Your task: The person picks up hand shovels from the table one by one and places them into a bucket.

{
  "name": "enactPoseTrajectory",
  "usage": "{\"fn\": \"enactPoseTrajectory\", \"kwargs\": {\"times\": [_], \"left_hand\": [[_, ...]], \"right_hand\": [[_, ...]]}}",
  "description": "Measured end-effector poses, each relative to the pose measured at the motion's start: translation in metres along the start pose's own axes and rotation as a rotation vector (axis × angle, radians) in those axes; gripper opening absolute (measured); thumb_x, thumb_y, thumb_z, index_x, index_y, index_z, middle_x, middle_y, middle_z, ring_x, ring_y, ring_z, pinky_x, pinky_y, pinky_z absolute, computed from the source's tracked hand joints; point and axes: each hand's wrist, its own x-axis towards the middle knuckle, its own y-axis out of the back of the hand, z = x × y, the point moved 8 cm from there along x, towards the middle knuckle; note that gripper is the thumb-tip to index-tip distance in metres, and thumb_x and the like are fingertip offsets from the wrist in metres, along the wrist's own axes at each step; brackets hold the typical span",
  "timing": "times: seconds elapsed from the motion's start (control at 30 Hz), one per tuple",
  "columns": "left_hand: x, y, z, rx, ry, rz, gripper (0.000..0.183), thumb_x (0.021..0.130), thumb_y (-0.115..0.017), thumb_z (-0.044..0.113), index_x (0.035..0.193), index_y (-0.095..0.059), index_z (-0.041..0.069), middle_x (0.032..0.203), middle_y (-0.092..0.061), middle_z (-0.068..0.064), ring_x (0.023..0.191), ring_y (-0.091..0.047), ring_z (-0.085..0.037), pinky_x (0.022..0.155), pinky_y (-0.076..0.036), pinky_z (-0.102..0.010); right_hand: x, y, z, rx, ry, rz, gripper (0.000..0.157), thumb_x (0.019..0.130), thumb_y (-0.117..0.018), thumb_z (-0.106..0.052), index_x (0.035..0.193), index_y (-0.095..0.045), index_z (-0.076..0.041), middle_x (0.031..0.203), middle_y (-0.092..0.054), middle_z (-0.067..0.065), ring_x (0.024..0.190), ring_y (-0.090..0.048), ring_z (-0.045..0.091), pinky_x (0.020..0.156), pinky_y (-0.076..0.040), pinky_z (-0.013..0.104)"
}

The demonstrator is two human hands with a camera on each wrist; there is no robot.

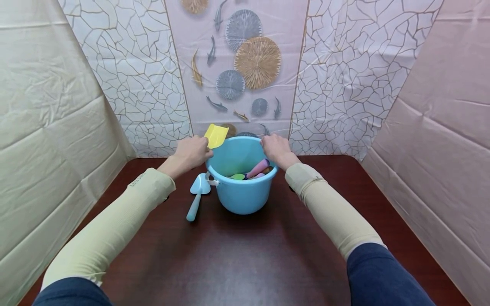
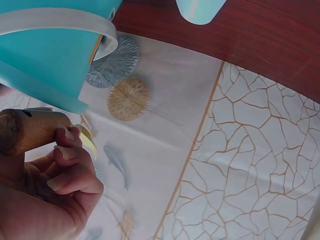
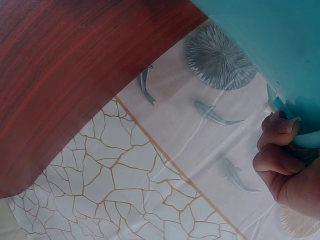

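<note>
My left hand [image 1: 193, 152] grips the wooden handle [image 2: 41, 131] of a small toy shovel, whose yellow blade [image 1: 216, 135] points up beside the bucket's rim. A light blue bucket [image 1: 245, 197] is at the far middle of the table, its mouth facing me. With curled fingers, my right hand [image 1: 276, 148] grips the bucket's far right rim, as the right wrist view also shows. Inside the bucket lie a pink handle [image 1: 258, 168], a green piece [image 1: 238, 176] and other partly hidden pieces.
A light blue toy trowel [image 1: 194, 207] lies on the dark red table [image 1: 245, 255], left of the bucket. The bucket's white carrying handle [image 1: 212, 179] hangs at its left side. Patterned cloth [image 1: 153, 85] hangs behind the table, with plain cloth at both sides.
</note>
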Motion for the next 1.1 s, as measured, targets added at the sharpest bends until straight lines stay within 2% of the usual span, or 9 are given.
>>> {"fn": "enactPoseTrajectory", "kwargs": {"times": [0.13, 0.43, 0.67, 0.9, 1.1], "left_hand": [[0.001, 0.001, 0.006, 0.003, -0.038, -0.005, 0.016, 0.087, -0.055, 0.021, 0.076, -0.054, 0.010, 0.067, -0.051, -0.005, 0.058, -0.049, -0.019, 0.048, -0.039, -0.031], [0.003, -0.002, 0.014, 0.003, -0.115, -0.047, 0.015, 0.087, -0.056, 0.021, 0.074, -0.054, 0.013, 0.065, -0.046, -0.001, 0.059, -0.047, -0.017, 0.049, -0.036, -0.027], [0.005, -0.003, 0.022, 0.008, -0.171, -0.105, 0.014, 0.086, -0.055, 0.017, 0.073, -0.052, 0.014, 0.065, -0.044, 0.000, 0.059, -0.044, -0.016, 0.050, -0.035, -0.027], [0.009, -0.005, 0.035, 0.107, -0.246, -0.149, 0.015, 0.085, -0.056, 0.016, 0.072, -0.049, 0.016, 0.064, -0.041, 0.002, 0.060, -0.040, -0.014, 0.051, -0.033, -0.027], [0.014, -0.010, 0.045, 0.183, -0.285, -0.184, 0.011, 0.086, -0.058, 0.015, 0.075, -0.055, 0.014, 0.067, -0.046, 0.000, 0.062, -0.043, -0.015, 0.052, -0.034, -0.027]], "right_hand": [[0.000, -0.001, 0.001, 0.004, 0.004, 0.000, 0.037, 0.104, -0.039, -0.024, 0.069, -0.045, -0.013, 0.065, -0.040, 0.003, 0.062, -0.047, 0.020, 0.056, -0.043, 0.034], [-0.001, 0.000, 0.000, 0.005, 0.013, 0.005, 0.037, 0.104, -0.040, -0.023, 0.068, -0.044, -0.013, 0.065, -0.039, 0.002, 0.061, -0.047, 0.019, 0.054, -0.042, 0.033], [0.000, 0.000, 0.000, -0.008, 0.012, 0.002, 0.037, 0.104, -0.040, -0.023, 0.068, -0.045, -0.013, 0.065, -0.040, 0.002, 0.062, -0.048, 0.020, 0.055, -0.043, 0.034], [0.000, -0.001, 0.001, -0.007, 0.006, -0.008, 0.036, 0.103, -0.039, -0.022, 0.069, -0.046, -0.012, 0.065, -0.039, 0.003, 0.064, -0.049, 0.021, 0.058, -0.046, 0.037], [0.001, -0.001, 0.000, -0.007, 0.007, -0.013, 0.038, 0.103, -0.039, -0.023, 0.067, -0.042, -0.012, 0.065, -0.037, 0.003, 0.064, -0.049, 0.022, 0.057, -0.046, 0.037]]}}
